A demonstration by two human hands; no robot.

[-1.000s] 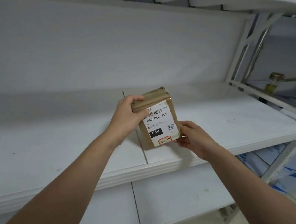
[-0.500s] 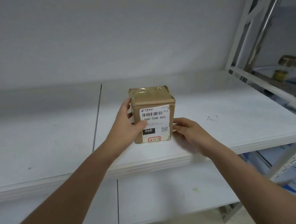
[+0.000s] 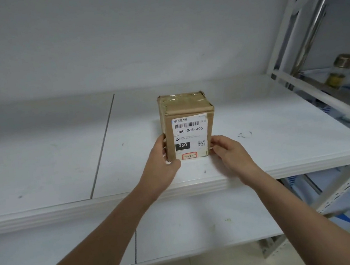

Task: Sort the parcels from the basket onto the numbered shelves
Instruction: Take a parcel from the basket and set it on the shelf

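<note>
Parcel status: the small brown cardboard parcel (image 3: 185, 111), wrapped in glossy clear tape (image 3: 178, 99) and bearing a white label (image 3: 189, 130), is standing upright on the white shelf board (image 3: 283, 151), near its front edge. The left hand (image 3: 161, 167) is clasping its lower left corner, thumb across the front. The right hand (image 3: 230, 154) is pinching the lower right edge with bent fingertips (image 3: 214, 147). I am judging it stiff and light. The tape is looking slick, so the hands are best gripping opposite side walls.

The parcel (image 3: 187, 113) stands on the shelf (image 3: 282, 145) between left hand (image 3: 160, 170) and right hand (image 3: 231, 153), a jar (image 3: 343, 71) far right.
</note>
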